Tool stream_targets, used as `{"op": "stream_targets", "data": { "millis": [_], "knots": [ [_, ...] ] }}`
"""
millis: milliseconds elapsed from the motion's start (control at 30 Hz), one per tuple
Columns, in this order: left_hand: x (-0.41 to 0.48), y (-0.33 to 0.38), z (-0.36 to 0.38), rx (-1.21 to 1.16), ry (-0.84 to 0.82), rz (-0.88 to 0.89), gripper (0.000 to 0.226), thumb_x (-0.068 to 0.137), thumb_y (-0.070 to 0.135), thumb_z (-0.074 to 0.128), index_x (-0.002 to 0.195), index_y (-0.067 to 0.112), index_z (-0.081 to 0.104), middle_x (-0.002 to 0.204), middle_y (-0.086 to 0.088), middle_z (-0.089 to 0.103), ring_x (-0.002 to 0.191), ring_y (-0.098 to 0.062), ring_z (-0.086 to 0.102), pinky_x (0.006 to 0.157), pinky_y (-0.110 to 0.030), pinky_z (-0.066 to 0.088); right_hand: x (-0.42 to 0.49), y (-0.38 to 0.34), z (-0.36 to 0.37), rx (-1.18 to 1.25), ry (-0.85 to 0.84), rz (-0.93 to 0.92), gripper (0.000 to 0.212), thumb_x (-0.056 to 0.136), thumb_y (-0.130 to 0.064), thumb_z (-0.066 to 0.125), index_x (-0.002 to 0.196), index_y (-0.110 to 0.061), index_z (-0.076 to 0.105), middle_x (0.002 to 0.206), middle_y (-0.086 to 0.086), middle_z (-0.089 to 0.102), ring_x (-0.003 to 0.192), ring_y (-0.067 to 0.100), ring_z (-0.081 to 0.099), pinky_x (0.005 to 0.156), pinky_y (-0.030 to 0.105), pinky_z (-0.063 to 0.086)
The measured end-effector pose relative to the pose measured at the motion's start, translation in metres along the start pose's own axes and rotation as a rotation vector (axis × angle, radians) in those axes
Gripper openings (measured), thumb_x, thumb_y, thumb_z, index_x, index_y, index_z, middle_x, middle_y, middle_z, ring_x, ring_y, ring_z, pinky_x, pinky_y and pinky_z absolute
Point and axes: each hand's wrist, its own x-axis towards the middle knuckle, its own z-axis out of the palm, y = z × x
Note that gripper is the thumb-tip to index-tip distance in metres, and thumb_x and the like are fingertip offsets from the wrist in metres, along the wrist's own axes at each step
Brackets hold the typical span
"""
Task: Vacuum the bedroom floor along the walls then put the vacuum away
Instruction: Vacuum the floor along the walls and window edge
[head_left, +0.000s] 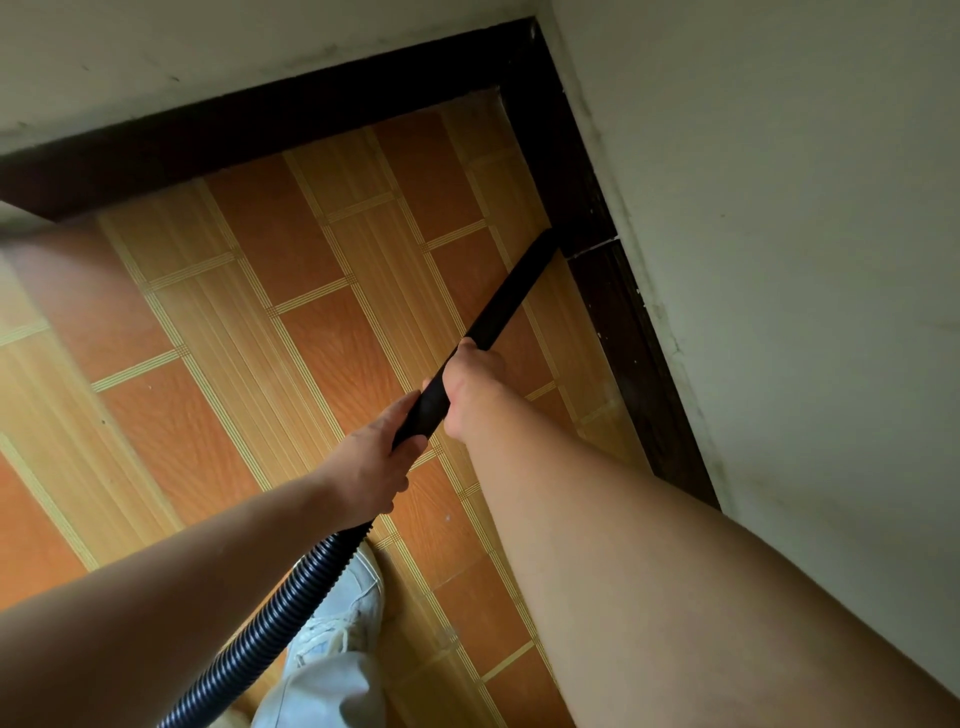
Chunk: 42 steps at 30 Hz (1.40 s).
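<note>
Wand (498, 312) clasped in both grips, right grip (475, 387) ahead, left grip (374, 457) nearer by hose (291, 597), long axis slanting far and right, tip down on floor (311, 322) against right skirting (587, 208).

beyond the grip the wand (511, 296) tip meets the baseboard (618, 322); left hand (371, 465) holds just behind right hand (475, 384), hose (280, 608) behind both.
</note>
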Motion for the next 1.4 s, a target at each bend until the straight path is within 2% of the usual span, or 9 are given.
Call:
{"op": "stream_targets", "data": {
  "millis": [267, 433, 533, 700, 867, 933, 1033, 1233, 1400],
  "knots": [
    [-0.003, -0.009, 0.008, -0.033, -0.017, -0.023, 0.06, 0.106, 0.029, 0.052, 0.159, 0.042, 0.026, 0.107, -0.011, 0.066, 0.076, -0.02, 0.067, 0.062, -0.039, 0.064, -0.002, 0.014, -0.006, 0.027, 0.009, 0.011, 0.035, 0.108, -0.043, 0.04, 0.133, -0.019, 0.047, 0.102, 0.009, 0.067, 0.099, 0.031, 0.071, 0.096, 0.047, 0.058],
    [-0.004, -0.008, 0.019, -0.051, -0.006, -0.036, 0.061, 0.107, 0.03, 0.052, 0.159, 0.043, 0.024, 0.091, -0.005, 0.064, 0.066, -0.013, 0.062, 0.053, -0.025, 0.054, -0.003, 0.021, -0.004, 0.003, 0.051, -0.02, 0.04, 0.108, -0.044, 0.038, 0.134, -0.016, 0.047, 0.103, 0.009, 0.066, 0.098, 0.031, 0.071, 0.093, 0.048, 0.059],
    [-0.006, -0.009, 0.025, -0.037, 0.001, -0.041, 0.06, 0.106, 0.031, 0.052, 0.158, 0.046, 0.025, 0.092, -0.009, 0.067, 0.069, -0.017, 0.066, 0.055, -0.03, 0.059, -0.001, 0.03, -0.003, -0.068, 0.085, -0.042, 0.043, 0.107, -0.045, 0.039, 0.136, -0.014, 0.044, 0.112, 0.012, 0.069, 0.095, 0.031, 0.07, 0.089, 0.044, 0.059],
    [-0.009, -0.01, 0.028, -0.028, 0.015, -0.054, 0.053, 0.106, 0.03, 0.052, 0.155, 0.036, 0.031, 0.096, -0.006, 0.068, 0.073, -0.016, 0.07, 0.056, -0.032, 0.061, -0.001, 0.037, -0.007, -0.119, 0.103, -0.076, 0.041, 0.109, -0.042, 0.039, 0.139, -0.014, 0.041, 0.112, 0.01, 0.066, 0.093, 0.029, 0.067, 0.078, 0.039, 0.052],
    [-0.007, -0.003, 0.02, -0.022, 0.11, -0.066, 0.04, 0.108, 0.029, 0.048, 0.146, 0.023, 0.038, 0.087, -0.009, 0.068, 0.074, -0.022, 0.07, 0.07, -0.048, 0.063, -0.008, 0.024, 0.009, -0.169, 0.045, -0.141, 0.039, 0.107, -0.042, 0.044, 0.138, -0.019, 0.043, 0.115, 0.014, 0.068, 0.096, 0.033, 0.072, 0.083, 0.044, 0.061],
    [-0.005, 0.001, 0.012, -0.031, 0.128, -0.083, 0.035, 0.108, 0.028, 0.047, 0.141, 0.019, 0.041, 0.087, -0.011, 0.068, 0.076, -0.025, 0.069, 0.074, -0.052, 0.062, -0.012, 0.015, 0.019, -0.215, 0.019, -0.168, 0.04, 0.107, -0.04, 0.044, 0.139, -0.018, 0.042, 0.115, 0.015, 0.069, 0.09, 0.031, 0.072, 0.07, 0.038, 0.06],
    [0.002, 0.009, -0.003, -0.065, 0.154, -0.101, 0.033, 0.107, 0.026, 0.048, 0.139, 0.019, 0.042, 0.089, -0.013, 0.068, 0.073, -0.023, 0.068, 0.071, -0.052, 0.063, -0.017, 0.0, 0.026, -0.324, 0.017, -0.226, 0.044, 0.108, -0.036, 0.043, 0.146, -0.014, 0.036, 0.118, 0.013, 0.066, 0.069, 0.02, 0.06, 0.05, 0.027, 0.042],
    [0.022, 0.028, -0.028, -0.092, 0.184, -0.084, 0.029, 0.107, 0.023, 0.048, 0.135, 0.018, 0.045, 0.09, -0.018, 0.07, 0.069, -0.025, 0.065, 0.069, -0.052, 0.062, -0.022, -0.014, 0.035, -0.487, -0.013, -0.359, 0.06, 0.11, -0.031, 0.037, 0.164, -0.02, 0.01, 0.129, 0.015, 0.063, 0.07, 0.02, 0.057, 0.05, 0.028, 0.038],
    [0.031, 0.037, -0.037, -0.048, 0.19, -0.069, 0.026, 0.107, 0.025, 0.046, 0.132, 0.018, 0.045, 0.09, -0.016, 0.07, 0.073, -0.027, 0.067, 0.072, -0.055, 0.063, -0.018, -0.027, 0.041, -0.442, -0.016, -0.373, 0.058, 0.11, -0.028, 0.04, 0.162, -0.021, 0.015, 0.13, 0.016, 0.062, 0.088, 0.03, 0.064, 0.068, 0.033, 0.044]
  ]
}}
